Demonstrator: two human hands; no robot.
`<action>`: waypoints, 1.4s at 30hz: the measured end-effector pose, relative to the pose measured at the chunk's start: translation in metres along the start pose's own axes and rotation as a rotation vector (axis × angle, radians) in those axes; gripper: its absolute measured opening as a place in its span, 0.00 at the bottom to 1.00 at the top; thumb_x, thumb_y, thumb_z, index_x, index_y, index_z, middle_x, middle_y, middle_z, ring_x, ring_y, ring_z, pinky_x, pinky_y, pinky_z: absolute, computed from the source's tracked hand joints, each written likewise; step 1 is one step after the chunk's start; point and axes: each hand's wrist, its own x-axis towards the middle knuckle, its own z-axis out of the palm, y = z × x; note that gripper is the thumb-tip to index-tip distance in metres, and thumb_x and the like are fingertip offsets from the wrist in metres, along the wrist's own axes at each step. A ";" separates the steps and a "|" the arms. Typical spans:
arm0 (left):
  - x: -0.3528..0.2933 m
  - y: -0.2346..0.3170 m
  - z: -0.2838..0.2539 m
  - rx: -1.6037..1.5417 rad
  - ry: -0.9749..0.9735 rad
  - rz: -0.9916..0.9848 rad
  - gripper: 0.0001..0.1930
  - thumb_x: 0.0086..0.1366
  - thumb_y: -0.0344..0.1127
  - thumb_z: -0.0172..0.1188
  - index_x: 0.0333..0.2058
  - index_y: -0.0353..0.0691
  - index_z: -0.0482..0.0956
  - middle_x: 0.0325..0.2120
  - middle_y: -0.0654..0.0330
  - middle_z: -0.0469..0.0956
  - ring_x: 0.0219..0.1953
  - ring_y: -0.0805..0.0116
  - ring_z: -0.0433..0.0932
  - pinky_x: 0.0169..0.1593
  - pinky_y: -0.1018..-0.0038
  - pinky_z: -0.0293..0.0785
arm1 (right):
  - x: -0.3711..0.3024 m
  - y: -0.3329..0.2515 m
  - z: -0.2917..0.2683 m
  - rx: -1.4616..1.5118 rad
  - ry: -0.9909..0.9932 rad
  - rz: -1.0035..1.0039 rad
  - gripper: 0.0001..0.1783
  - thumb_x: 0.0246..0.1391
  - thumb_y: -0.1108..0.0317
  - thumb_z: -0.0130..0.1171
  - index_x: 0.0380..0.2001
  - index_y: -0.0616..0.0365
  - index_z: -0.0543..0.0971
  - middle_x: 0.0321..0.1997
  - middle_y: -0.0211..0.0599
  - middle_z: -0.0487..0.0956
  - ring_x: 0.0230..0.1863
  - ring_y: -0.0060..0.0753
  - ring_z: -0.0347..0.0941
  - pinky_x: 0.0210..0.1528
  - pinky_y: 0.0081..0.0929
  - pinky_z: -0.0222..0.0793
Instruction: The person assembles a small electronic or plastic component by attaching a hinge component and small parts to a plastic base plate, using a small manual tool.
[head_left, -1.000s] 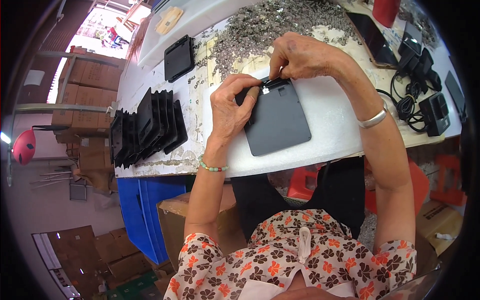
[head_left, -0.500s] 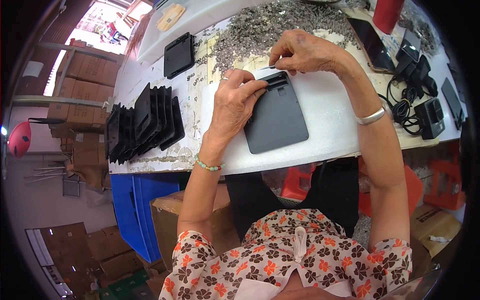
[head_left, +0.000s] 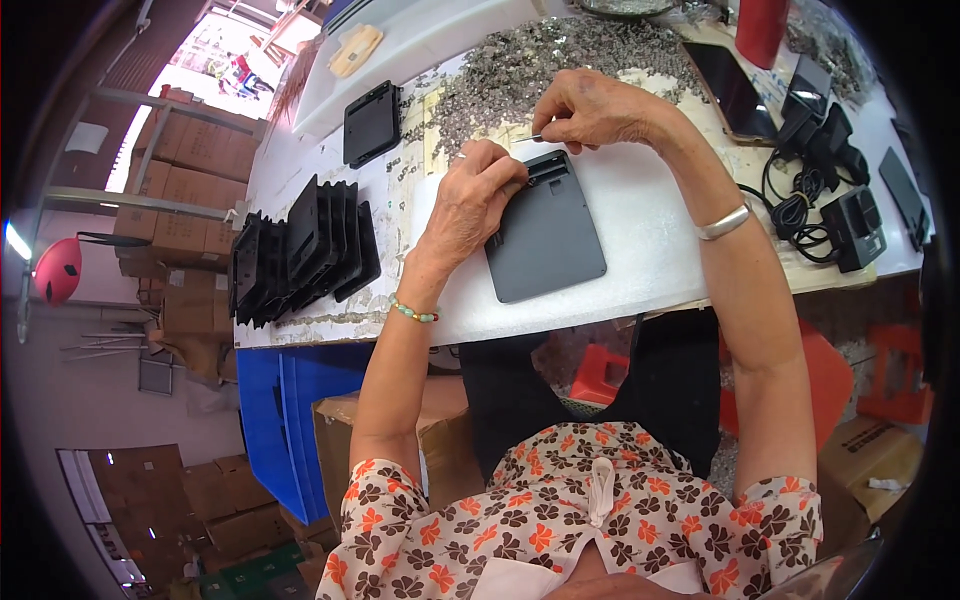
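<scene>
A flat black plastic panel (head_left: pixel 552 245) lies on a white foam sheet (head_left: pixel 650 245) in front of me, with a slotted recess along its far edge. My left hand (head_left: pixel 473 195) is closed at the panel's far left corner, thumb and fingers pressed by the recess. Whether a small part is between those fingertips is hidden. Just beyond the far edge, my right hand (head_left: pixel 595 112) pinches a thin metal rod (head_left: pixel 526 138), its tip pointing left. The rod is apart from the panel.
A heap of small metal parts (head_left: pixel 540 75) covers the far table. Several upright black panels (head_left: pixel 305 245) stand at left, with another black panel (head_left: pixel 372 122) lying behind. At right are a phone (head_left: pixel 732 92), coiled black cable (head_left: pixel 797 212) and a red cylinder (head_left: pixel 762 30).
The view has shifted slightly. Both hands keep nearly the same poses, the left at the panel's corner and the right pinching the rod.
</scene>
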 end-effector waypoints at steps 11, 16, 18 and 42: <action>-0.012 -0.015 -0.011 -1.012 0.109 -0.565 0.04 0.60 0.27 0.62 0.31 0.37 0.76 0.33 0.67 0.74 0.36 0.78 0.71 0.44 0.79 0.66 | 0.005 -0.019 0.014 0.244 0.044 -0.129 0.12 0.43 0.67 0.63 0.30 0.63 0.82 0.29 0.33 0.80 0.32 0.23 0.72 0.35 0.26 0.70; -0.011 -0.015 -0.017 -1.148 0.088 -0.586 0.04 0.60 0.30 0.64 0.32 0.40 0.78 0.31 0.71 0.75 0.35 0.81 0.70 0.44 0.83 0.64 | 0.008 -0.026 0.021 0.269 0.043 -0.194 0.12 0.45 0.65 0.65 0.31 0.63 0.82 0.27 0.31 0.80 0.31 0.22 0.72 0.37 0.24 0.69; -0.012 -0.018 -0.015 -1.209 0.085 -0.587 0.04 0.60 0.31 0.64 0.32 0.40 0.79 0.29 0.71 0.75 0.34 0.81 0.70 0.42 0.83 0.63 | 0.009 -0.027 0.023 0.282 0.049 -0.217 0.12 0.45 0.65 0.65 0.30 0.63 0.82 0.27 0.31 0.80 0.30 0.21 0.72 0.37 0.24 0.69; -0.037 -0.034 -0.005 -0.947 0.124 -0.579 0.10 0.60 0.22 0.57 0.40 0.34 0.81 0.37 0.63 0.81 0.41 0.76 0.77 0.47 0.79 0.72 | 0.013 -0.021 0.030 0.021 -0.051 -0.017 0.11 0.48 0.66 0.62 0.29 0.65 0.79 0.21 0.32 0.74 0.25 0.22 0.66 0.30 0.25 0.65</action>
